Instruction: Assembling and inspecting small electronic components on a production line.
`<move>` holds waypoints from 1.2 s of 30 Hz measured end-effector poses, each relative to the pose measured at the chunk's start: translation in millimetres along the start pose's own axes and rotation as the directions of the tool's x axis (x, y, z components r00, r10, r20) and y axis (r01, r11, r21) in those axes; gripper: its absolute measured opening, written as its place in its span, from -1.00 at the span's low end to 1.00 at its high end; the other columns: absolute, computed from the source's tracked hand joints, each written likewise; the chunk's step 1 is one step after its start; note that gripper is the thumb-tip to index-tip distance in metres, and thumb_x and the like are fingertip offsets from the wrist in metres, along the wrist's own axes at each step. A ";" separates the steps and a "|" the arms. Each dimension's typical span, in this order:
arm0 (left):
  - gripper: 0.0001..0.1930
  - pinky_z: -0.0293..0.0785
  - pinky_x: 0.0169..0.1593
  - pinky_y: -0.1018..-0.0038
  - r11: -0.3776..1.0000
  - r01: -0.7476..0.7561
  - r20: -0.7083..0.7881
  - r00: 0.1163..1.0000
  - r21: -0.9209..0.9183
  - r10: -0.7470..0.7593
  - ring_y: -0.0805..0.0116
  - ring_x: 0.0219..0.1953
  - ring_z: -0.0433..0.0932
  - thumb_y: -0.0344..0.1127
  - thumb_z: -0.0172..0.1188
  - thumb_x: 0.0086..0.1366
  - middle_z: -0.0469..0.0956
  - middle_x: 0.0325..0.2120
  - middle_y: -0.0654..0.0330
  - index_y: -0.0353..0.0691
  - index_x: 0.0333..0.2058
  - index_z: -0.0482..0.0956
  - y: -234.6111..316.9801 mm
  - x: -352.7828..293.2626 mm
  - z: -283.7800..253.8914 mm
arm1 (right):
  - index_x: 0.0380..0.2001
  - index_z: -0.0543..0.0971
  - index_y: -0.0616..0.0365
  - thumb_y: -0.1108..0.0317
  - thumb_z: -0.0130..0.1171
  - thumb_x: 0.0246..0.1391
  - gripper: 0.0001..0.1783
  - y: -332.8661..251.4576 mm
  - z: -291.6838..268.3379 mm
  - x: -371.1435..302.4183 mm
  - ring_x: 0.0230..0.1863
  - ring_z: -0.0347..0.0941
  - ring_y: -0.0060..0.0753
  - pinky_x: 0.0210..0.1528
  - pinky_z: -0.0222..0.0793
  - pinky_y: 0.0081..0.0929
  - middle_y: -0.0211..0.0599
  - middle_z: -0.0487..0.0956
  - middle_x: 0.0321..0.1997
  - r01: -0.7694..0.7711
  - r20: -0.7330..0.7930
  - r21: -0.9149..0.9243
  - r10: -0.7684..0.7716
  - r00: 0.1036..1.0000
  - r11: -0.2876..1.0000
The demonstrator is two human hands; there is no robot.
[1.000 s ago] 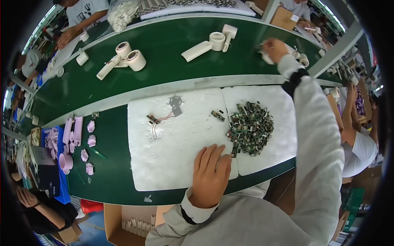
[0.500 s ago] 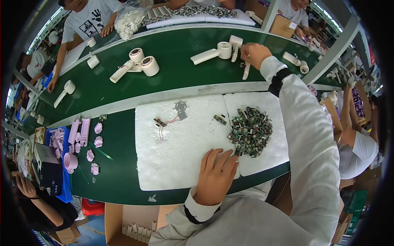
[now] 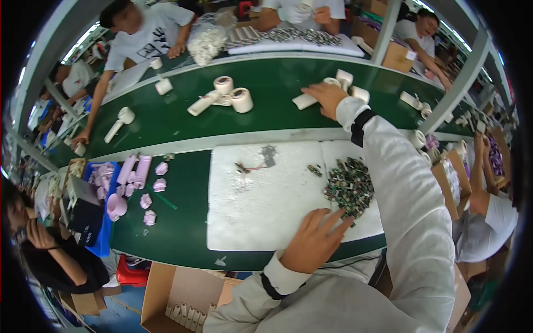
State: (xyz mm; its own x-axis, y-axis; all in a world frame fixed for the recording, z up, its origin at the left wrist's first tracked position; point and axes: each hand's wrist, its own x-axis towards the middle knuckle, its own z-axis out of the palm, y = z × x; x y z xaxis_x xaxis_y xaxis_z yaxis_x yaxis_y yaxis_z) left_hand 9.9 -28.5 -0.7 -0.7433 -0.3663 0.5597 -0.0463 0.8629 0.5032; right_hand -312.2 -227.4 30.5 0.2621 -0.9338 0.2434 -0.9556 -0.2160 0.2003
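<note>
Along the green belt (image 3: 166, 119) that runs across the far side of our bench, our right arm is stretched out in its white sleeve, and the right hand (image 3: 326, 95) now lies on a cluster of white plastic parts (image 3: 344, 83); half a second ago that hand was further along the belt to the right, so we have swung it left onto this group, though we cannot tell whether the fingers have closed on a piece or only rest on it. Another cluster of white parts (image 3: 225, 97) lies further left on the belt, well apart from the hand. Nearer to us the white foam mat (image 3: 261, 205) covers the bench, and our left hand (image 3: 313, 241) rests flat on its near edge with the fingers spread and nothing in them, much where it lay a second ago, the fingertips just short of the heap of small dark parts (image 3: 348, 186). That heap looks unchanged, as does the small wired piece (image 3: 250, 165) near the mat's far edge. To the left, on the green top, lies a scatter of pink plastic parts (image 3: 141, 177), untouched; we judge that only the reach to the belt has moved on
</note>
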 end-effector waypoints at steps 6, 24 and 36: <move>-0.58 0.38 0.20 0.18 0.998 -0.039 0.020 0.999 0.043 0.038 0.01 0.13 0.39 -0.40 0.28 0.23 0.43 0.13 0.11 -0.17 0.08 0.54 -2.7 -6.4 22.7 | 0.21 0.48 -0.11 0.49 0.36 -0.13 -0.26 -1.6 17.8 24.7 0.13 0.47 -0.06 0.20 0.44 -0.18 -0.22 0.51 0.10 -0.008 0.225 -0.243 0.064 0.972 0.970; -0.65 0.43 0.18 0.16 0.997 -0.063 0.000 0.998 0.031 0.064 -0.01 0.02 0.50 -0.47 0.27 0.23 0.53 -0.02 0.05 -0.30 0.01 0.55 -0.5 -3.7 21.9 | -0.14 0.50 0.23 0.43 0.49 -0.02 -0.58 -58.6 -157.0 -174.1 -0.02 0.59 -0.40 0.06 0.52 -0.39 -0.23 0.65 -0.11 -0.252 -0.193 0.673 0.495 0.847 0.695; -0.64 0.52 0.04 0.29 0.992 0.128 0.055 0.990 -0.007 -0.127 0.08 -0.05 0.56 -0.55 0.31 0.23 0.55 -0.04 0.00 -0.34 0.03 0.61 11.3 5.3 7.7 | -0.30 0.52 0.22 0.52 0.52 -0.15 -0.63 -165.3 -147.8 -343.6 -0.08 0.59 -0.10 0.01 0.53 -0.29 -0.24 0.66 -0.12 -0.479 -0.330 0.315 0.567 0.754 0.820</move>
State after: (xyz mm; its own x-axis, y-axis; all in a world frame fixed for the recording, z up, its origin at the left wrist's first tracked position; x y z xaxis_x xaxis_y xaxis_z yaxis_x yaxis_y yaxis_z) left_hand 0.3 -18.0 2.9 -0.7670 -0.4533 0.4541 -0.1362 0.8066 0.5751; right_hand -224.4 171.3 54.0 -0.3002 -0.7330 0.6104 -0.9510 0.1803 -0.2512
